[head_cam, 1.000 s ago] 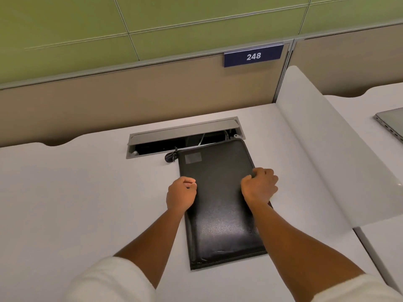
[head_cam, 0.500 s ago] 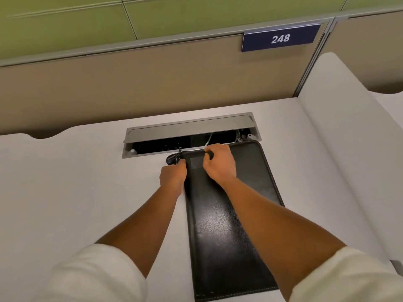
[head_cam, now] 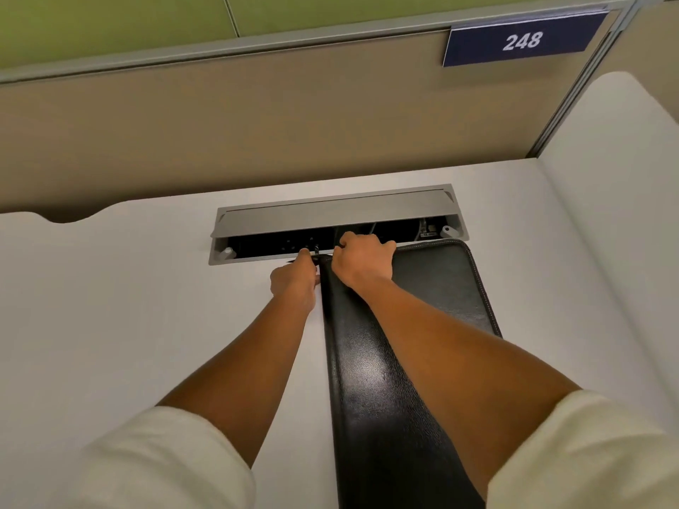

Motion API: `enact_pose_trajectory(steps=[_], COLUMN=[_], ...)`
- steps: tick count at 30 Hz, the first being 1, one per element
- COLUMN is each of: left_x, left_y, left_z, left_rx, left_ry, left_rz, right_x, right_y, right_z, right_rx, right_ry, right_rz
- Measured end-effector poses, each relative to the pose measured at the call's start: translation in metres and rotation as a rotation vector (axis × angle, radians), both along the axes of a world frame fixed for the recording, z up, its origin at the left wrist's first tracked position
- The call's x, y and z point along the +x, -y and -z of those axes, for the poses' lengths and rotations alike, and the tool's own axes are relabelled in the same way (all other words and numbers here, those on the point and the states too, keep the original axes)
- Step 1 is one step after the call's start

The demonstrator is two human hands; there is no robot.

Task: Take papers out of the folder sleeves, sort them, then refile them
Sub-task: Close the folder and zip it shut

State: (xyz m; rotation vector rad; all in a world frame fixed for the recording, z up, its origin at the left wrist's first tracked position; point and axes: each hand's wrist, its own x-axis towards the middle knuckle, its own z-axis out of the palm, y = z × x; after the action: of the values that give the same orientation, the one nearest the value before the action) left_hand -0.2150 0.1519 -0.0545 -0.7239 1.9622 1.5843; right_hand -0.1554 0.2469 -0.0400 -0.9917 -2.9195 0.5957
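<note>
at frame centre the right hand [head_cam: 362, 260] clamps the black folder's [head_cam: 385, 380] top edge to steady it on the bench [head_cam: 128, 306], while the left hand [head_cam: 295, 279] pinches the zipper pull [head_cam: 316, 251], likely to unzip.

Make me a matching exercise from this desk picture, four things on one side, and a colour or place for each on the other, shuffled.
Things:
1. folder
2. number sign
3. cable hatch
4. left hand

Descriptions:
A. grey, lid up, set into the desk
B. black, lying flat on the desk
C. at the folder's far left corner
D. dark blue, on the partition

Pairs: 1-B, 2-D, 3-A, 4-C
</note>
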Motion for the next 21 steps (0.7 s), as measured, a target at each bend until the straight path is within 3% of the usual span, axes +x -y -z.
enact_pose_trajectory(steps=[8, 21], left_x=[-0.004, -0.001], left_y=[0.003, 0.012], left_z=[-0.002, 0.000], left_rx=[0.150, 0.297], left_ry=[0.067, 0.033], left_rz=[-0.136, -0.089], right_x=[-0.027, -0.038], right_y=[0.004, 0.005], right_z=[0.001, 0.000], right_rx=[-0.201, -0.368], right_ry=[-0.016, 0.023], right_rz=[0.007, -0.040])
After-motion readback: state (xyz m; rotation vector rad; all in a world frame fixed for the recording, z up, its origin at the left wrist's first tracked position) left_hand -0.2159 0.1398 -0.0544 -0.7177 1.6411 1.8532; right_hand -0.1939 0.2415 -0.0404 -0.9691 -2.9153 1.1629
